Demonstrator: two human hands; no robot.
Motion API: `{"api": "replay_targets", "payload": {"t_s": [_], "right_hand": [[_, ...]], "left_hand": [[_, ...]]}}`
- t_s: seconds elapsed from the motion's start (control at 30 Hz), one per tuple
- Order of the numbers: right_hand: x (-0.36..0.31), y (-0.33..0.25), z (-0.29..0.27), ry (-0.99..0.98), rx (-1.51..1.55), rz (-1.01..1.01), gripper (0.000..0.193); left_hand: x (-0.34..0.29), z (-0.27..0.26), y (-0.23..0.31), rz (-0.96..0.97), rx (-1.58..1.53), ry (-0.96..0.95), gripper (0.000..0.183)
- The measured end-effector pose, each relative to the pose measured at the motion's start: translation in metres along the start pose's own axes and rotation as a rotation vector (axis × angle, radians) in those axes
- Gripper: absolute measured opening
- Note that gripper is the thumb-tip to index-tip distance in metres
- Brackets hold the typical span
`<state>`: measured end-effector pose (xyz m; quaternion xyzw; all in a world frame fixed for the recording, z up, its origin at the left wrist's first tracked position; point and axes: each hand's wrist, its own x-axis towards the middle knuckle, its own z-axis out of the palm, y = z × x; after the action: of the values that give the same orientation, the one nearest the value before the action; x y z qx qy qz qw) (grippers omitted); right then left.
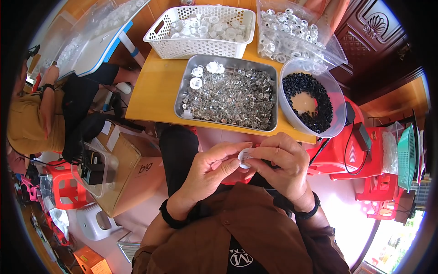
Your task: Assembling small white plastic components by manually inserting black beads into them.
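Between both hands, over my lap, is a small round white plastic part (245, 158). My left hand (211, 170) pinches its left side between thumb and fingers. On the other side, my right hand (285, 162) has its thumb and index finger closed at the part; whether a smaller piece sits in those fingertips is hidden. Just beyond my hands, a metal tray (180, 98) holds many small shiny metal-looking pieces, with a few white plastic parts (195, 83) at its left end. To its right, a clear round tub (336, 91) contains small black pieces (315, 121).
A white perforated basket (200, 48) and a clear bin (335, 49), both with whitish plastic parts, stand at the back of the yellow table (150, 91). A cardboard box (132, 182) is at my left. Another person (41, 109) sits at a table farther left. Red stools (342, 155) are at right.
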<state>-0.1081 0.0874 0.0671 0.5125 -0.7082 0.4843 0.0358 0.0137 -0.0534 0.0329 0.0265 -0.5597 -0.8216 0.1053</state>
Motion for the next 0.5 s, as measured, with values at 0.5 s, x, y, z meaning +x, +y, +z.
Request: {"api": "replay_targets", "payload": {"t_s": [0.5], "right_hand": [[-0.001, -0.001, -0.006, -0.066, -0.068, -0.017, 0.02]], "left_hand": [[0.0, 0.002, 0.004, -0.045, -0.002, 0.05, 0.028]]}}
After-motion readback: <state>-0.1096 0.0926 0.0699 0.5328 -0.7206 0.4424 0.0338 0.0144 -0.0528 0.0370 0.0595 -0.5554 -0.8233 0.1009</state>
